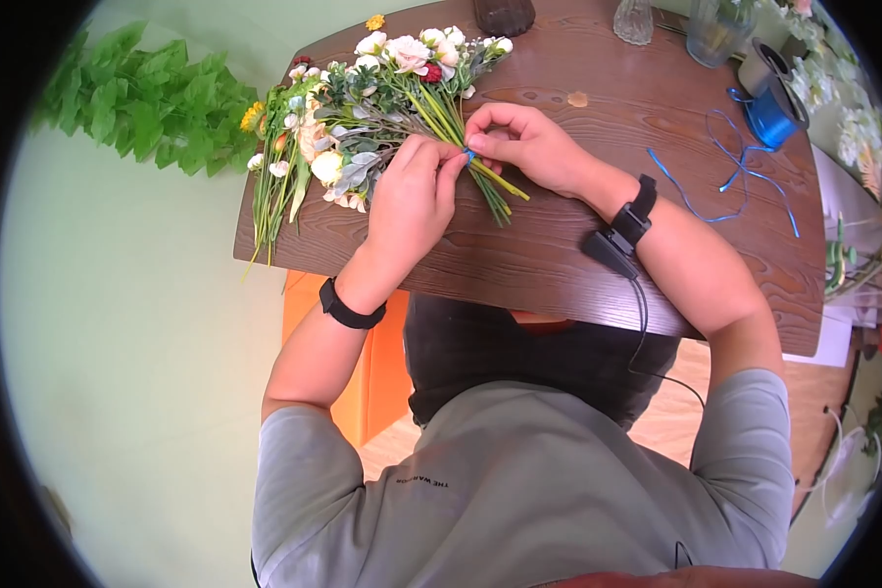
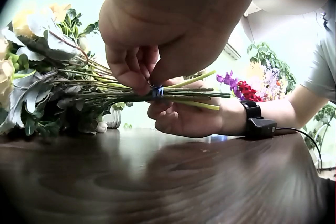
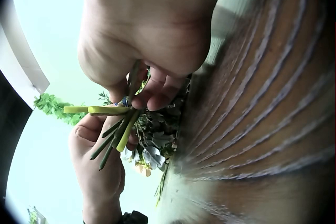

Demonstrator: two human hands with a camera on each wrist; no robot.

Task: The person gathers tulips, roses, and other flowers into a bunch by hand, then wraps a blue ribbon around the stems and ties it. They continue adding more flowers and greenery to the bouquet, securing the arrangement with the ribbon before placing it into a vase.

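Observation:
A bouquet of artificial flowers (image 1: 406, 54), pale pink, white and dark red, lies over the dark wooden table with its green stems (image 1: 496, 199) toward the person. Blue ribbon (image 2: 157, 92) circles the stems in a narrow band. At that band, thumb and fingers of the left hand (image 1: 412, 196) pinch the ribbon from the left. The right hand (image 1: 531, 147) meets it from the other side, fingertips curled in at the ribbon and partly hidden by the stems. In the right wrist view the cut stem ends (image 3: 107, 110) stick out between both hands.
More flowers and leafy stems (image 1: 282, 167) lie at the table's left edge, beside a green leaf garland (image 1: 152, 103). A blue ribbon spool (image 1: 776, 113) and a loose ribbon length (image 1: 740, 171) are on the right. Glass vases (image 1: 635, 22) stand at the back. A cable (image 1: 643, 323) hangs from the right wrist.

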